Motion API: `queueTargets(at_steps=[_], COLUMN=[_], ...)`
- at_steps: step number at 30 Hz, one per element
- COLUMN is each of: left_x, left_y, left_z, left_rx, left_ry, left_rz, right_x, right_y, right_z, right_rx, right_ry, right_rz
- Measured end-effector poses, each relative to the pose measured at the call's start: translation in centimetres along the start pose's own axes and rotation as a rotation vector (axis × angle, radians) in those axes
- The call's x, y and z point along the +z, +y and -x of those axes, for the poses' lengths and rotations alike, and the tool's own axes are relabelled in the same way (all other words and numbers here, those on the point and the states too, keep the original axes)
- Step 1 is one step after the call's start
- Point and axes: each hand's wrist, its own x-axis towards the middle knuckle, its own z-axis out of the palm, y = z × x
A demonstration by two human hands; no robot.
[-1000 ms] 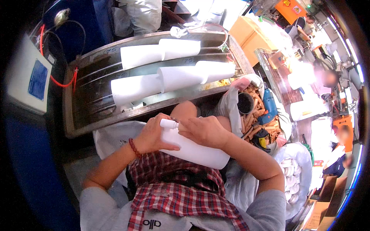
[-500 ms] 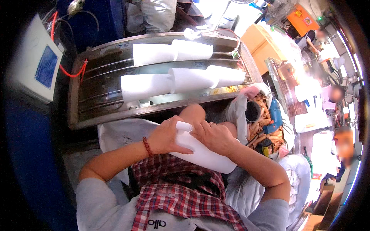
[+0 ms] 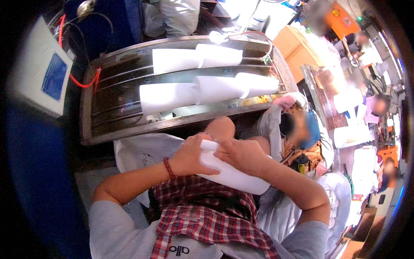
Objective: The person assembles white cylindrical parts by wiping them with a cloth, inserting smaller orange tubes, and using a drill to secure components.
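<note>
A smooth white tapered piece [image 3: 243,176], like a long cone or sleeve, lies slantwise over my lap with its wide end to the lower right. My left hand [image 3: 192,154] grips its narrow upper end, thumb along the near side. Laid over the far side near that same end, my right hand [image 3: 242,156] has its fingers bent onto the white surface. What lies under the fingertips is hidden. Beyond my knees, similar white tapered pieces, a farther row [image 3: 177,60] and a nearer row [image 3: 170,97], sit end to end along metal rods in a framed tray [image 3: 116,131].
Right of my knees, an open sack [image 3: 269,125] holds several brown stick-like pieces [image 3: 312,151] and a blue tool [image 3: 314,129]. A white control box [image 3: 41,69] stands at left with red tubing. An orange-brown carton [image 3: 297,45] sits behind the tray; people work at far right.
Both hands stay on the white piece; my right fingers have shifted slightly at its narrow end, and the small white cylinder-like tip shows differently. The view has shifted a little.
</note>
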Motion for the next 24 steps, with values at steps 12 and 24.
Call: queueTargets(at_steps=[12, 24], left_x=[-0.4, -2.5], left_y=[1.3, 8.0], left_z=[0.4, -6.2], left_rx=[0.014, -0.003], left_ry=[-0.046, -0.372], left_rz=[-0.066, -0.234], right_x=[-1.4, -2.5], right_y=[-1.1, -1.2], right_z=[-0.6, 5.8], right_rx=[0.017, 0.048], right_ry=[-0.123, 0.445], right_rz=[-0.274, 0.01])
